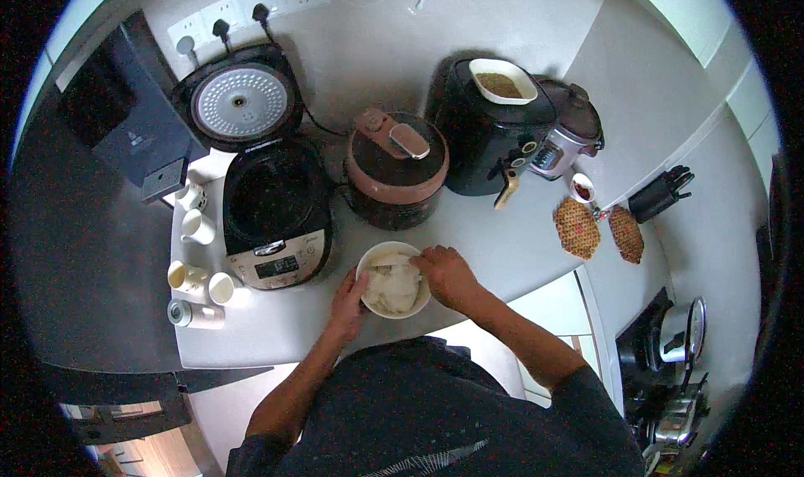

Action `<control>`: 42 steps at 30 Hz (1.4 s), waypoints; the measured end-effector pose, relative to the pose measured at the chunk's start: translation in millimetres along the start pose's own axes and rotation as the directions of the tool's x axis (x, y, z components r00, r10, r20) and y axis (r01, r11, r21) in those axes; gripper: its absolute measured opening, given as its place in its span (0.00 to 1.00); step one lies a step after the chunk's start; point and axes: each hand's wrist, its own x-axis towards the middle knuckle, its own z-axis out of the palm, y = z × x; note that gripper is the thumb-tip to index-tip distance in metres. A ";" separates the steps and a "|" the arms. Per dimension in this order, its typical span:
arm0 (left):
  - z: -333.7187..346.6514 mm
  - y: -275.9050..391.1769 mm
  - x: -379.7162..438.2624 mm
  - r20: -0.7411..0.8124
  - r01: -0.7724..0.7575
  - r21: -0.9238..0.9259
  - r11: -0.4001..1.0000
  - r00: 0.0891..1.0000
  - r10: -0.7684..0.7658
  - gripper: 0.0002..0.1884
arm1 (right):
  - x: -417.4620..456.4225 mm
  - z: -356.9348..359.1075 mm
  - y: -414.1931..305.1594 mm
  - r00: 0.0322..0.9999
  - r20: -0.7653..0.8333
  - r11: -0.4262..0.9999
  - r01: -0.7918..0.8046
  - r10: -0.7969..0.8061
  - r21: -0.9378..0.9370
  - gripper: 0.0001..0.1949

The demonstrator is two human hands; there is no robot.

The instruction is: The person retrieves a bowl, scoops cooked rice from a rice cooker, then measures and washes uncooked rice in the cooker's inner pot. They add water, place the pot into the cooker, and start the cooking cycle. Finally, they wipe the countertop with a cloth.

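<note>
A white bowl point(394, 314) with a pale, rice-like food point(394, 288) in it is in front of me by the counter's front edge. My left hand point(349, 301) grips its left rim, the thumb over the edge. At the upper right rim, my right hand point(443, 273) is closed around the end of a pale utensil point(391, 260), which reaches across the bowl; its exact kind is hard to tell. Behind the bowl and to its left, a rice cooker point(276, 226) stands with its lid point(240, 102) raised. A brown round cooker point(397, 175) is directly behind the bowl, its lid down.
Cups point(198, 227) and a lidded jar point(196, 314) line the counter's left end. Right of the brown cooker stand a black appliance point(483, 144) bearing a dish point(504, 82), and a silver cooker point(562, 144). Woven mats point(576, 229), a knife block point(653, 197) and a pot point(679, 332) are farther right.
</note>
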 end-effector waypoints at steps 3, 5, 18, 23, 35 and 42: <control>13.1 -10.6 12.0 -0.017 -0.046 -0.014 0.999 0.999 0.046 0.27 | -7.6 13.2 11.7 0.998 0.005 0.997 -0.055 0.055 -0.047 0.19; 19.7 -9.0 17.6 -0.036 -0.009 0.000 1.000 0.999 0.009 0.28 | -8.8 13.4 18.4 0.997 0.008 0.996 -0.078 0.079 -0.050 0.20; 18.9 2.9 39.5 -0.096 0.039 0.180 0.983 0.995 -0.022 0.37 | -43.1 -0.3 2.8 0.879 0.058 0.596 -0.368 0.473 0.714 0.12; 4.1 3.4 53.7 -0.039 0.073 0.220 0.973 0.997 -0.066 0.37 | -36.0 0.2 8.1 0.715 0.475 -0.105 -0.497 0.514 0.862 0.11; -8.7 12.4 22.8 -0.075 0.152 0.119 0.981 0.987 -0.144 0.36 | -10.0 13.2 -1.9 0.676 0.572 -0.232 -0.530 0.465 0.816 0.12; 0.0 84.1 -39.1 -0.101 -0.161 0.790 0.592 0.918 0.384 0.17 | -9.2 36.4 -5.6 0.701 0.483 -0.048 -0.542 0.525 0.839 0.10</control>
